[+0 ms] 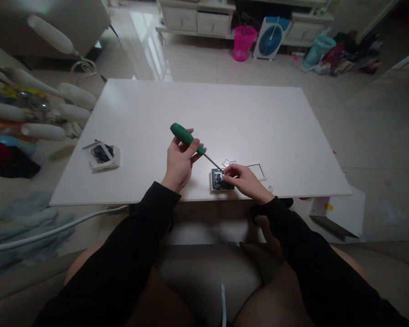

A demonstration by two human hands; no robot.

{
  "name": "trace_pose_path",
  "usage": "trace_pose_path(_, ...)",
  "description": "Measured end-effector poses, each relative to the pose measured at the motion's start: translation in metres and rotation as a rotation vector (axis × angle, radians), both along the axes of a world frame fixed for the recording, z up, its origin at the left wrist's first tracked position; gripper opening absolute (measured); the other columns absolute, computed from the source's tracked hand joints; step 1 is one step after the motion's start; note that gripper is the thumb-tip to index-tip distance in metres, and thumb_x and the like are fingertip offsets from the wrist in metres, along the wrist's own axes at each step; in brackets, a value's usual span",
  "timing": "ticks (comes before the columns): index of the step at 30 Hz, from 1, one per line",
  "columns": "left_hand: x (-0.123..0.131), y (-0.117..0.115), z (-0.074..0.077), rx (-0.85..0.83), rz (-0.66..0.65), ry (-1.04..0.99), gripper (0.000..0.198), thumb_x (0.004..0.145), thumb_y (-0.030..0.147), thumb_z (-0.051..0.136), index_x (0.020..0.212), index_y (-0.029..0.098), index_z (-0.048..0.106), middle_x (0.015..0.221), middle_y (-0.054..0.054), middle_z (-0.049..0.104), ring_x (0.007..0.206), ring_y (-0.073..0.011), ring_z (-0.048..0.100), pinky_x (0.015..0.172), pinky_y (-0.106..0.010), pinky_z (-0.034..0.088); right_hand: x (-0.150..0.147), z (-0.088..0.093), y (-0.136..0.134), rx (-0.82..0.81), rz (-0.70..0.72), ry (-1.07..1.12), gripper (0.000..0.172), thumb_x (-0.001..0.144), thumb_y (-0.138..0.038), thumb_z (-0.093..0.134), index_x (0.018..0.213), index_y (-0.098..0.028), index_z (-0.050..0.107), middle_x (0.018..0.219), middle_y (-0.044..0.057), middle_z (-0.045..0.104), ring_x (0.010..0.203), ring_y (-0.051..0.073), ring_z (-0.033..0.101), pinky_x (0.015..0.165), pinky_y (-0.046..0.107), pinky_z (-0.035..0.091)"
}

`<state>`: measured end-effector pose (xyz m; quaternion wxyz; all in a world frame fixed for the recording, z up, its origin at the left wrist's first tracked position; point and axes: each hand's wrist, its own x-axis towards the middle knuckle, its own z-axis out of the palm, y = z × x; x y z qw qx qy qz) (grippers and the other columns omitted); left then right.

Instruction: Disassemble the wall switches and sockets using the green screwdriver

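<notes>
Green-handled, with a thin metal shaft, the long screwdriver point(185, 136) sits in the person's left hand point(180, 162), whose thumb and fingers are closed around the lower handle. It slants down to the right, its tip at a small squarish box with a pale rim and a black, detailed inner part point(219, 180), near the front edge of the white rectangular table point(266, 113). Bent fingers of the right hand point(247, 180) meet the thumb by the tip, over the box's right side — whether they pinch the shaft or some small part, I cannot tell. Just beyond lies a small pale square frame point(227, 162); a larger thin-edged rectangular frame point(259, 171) lies beside the right hand. Well apart, toward the table's left end, is a white box with dark contents point(105, 159) — a white square frame point(94, 156) leans tilted on it.
</notes>
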<state>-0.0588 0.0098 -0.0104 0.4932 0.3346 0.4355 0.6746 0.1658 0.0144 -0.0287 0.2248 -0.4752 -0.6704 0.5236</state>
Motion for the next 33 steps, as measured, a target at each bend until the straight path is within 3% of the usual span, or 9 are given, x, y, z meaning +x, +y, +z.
trace_pose_path(7, -0.001, 0.001, -0.001, 0.029, -0.006, 0.077, 0.049, 0.082, 0.041, 0.087, 0.123, 0.027, 0.063, 0.095, -0.001, 0.07, 0.09, -0.0155, 0.073, 0.09, -0.036, 0.064, 0.002, -0.002, 0.0, 0.04, 0.038, -0.075, 0.021, 0.079, -0.034, 0.074, 0.092, -0.02, 0.067, 0.083, 0.001, 0.066, 0.075, 0.017, 0.06, 0.072, 0.033, 0.048)
trace_pose_path(10, -0.002, 0.001, -0.002, 0.058, -0.011, 0.138, 0.051, 0.081, 0.041, 0.087, 0.124, 0.027, 0.063, 0.096, -0.001, 0.07, 0.088, -0.0155, 0.074, 0.088, -0.035, 0.065, 0.007, -0.004, 0.001, 0.201, 0.057, -0.202, 0.022, 0.078, -0.025, 0.076, 0.097, -0.02, 0.065, 0.094, 0.003, 0.068, 0.084, 0.019, 0.063, 0.08, 0.036, 0.052)
trace_pose_path(14, -0.002, 0.0, -0.002, 0.107, -0.048, 0.245, 0.054, 0.082, 0.044, 0.086, 0.127, 0.025, 0.062, 0.097, -0.002, 0.071, 0.088, -0.0168, 0.074, 0.085, -0.036, 0.066, 0.013, -0.012, 0.0, 0.435, 0.188, -0.455, 0.045, 0.073, -0.025, 0.086, 0.113, -0.018, 0.065, 0.119, 0.013, 0.067, 0.111, 0.031, 0.063, 0.098, 0.048, 0.053)
trace_pose_path(17, -0.001, -0.002, 0.0, 0.14, -0.061, 0.327, 0.054, 0.082, 0.044, 0.086, 0.127, 0.024, 0.062, 0.101, -0.004, 0.072, 0.089, -0.0178, 0.073, 0.083, -0.037, 0.067, 0.016, -0.021, -0.003, 0.459, 0.258, -0.553, 0.071, 0.067, -0.027, 0.093, 0.131, -0.018, 0.061, 0.137, 0.018, 0.062, 0.126, 0.036, 0.059, 0.106, 0.054, 0.052)
trace_pose_path(20, 0.001, -0.003, 0.001, 0.168, -0.064, 0.385, 0.053, 0.083, 0.044, 0.084, 0.127, 0.023, 0.062, 0.106, -0.006, 0.073, 0.09, -0.0185, 0.074, 0.082, -0.037, 0.067, 0.018, -0.028, -0.004, 0.468, 0.272, -0.569, 0.085, 0.066, -0.023, 0.093, 0.142, -0.02, 0.055, 0.15, 0.019, 0.055, 0.137, 0.037, 0.055, 0.113, 0.056, 0.049)
trace_pose_path(26, 0.001, -0.002, 0.0, 0.187, -0.032, 0.444, 0.053, 0.084, 0.044, 0.083, 0.127, 0.022, 0.063, 0.114, -0.008, 0.073, 0.095, -0.0196, 0.074, 0.085, -0.038, 0.066, 0.015, -0.03, -0.002, 0.468, 0.286, -0.585, 0.071, 0.075, -0.019, 0.087, 0.139, -0.02, 0.055, 0.143, 0.017, 0.06, 0.133, 0.035, 0.059, 0.111, 0.054, 0.051)
trace_pose_path(33, 0.0, -0.004, 0.005, 0.147, -0.025, 0.468, 0.055, 0.077, 0.035, 0.088, 0.125, 0.024, 0.064, 0.108, -0.006, 0.073, 0.101, -0.0238, 0.074, 0.085, -0.038, 0.065, 0.007, -0.024, -0.009, 0.474, 0.286, -0.604, 0.064, 0.077, -0.022, 0.086, 0.133, -0.02, 0.056, 0.136, 0.016, 0.062, 0.127, 0.034, 0.061, 0.107, 0.053, 0.053)
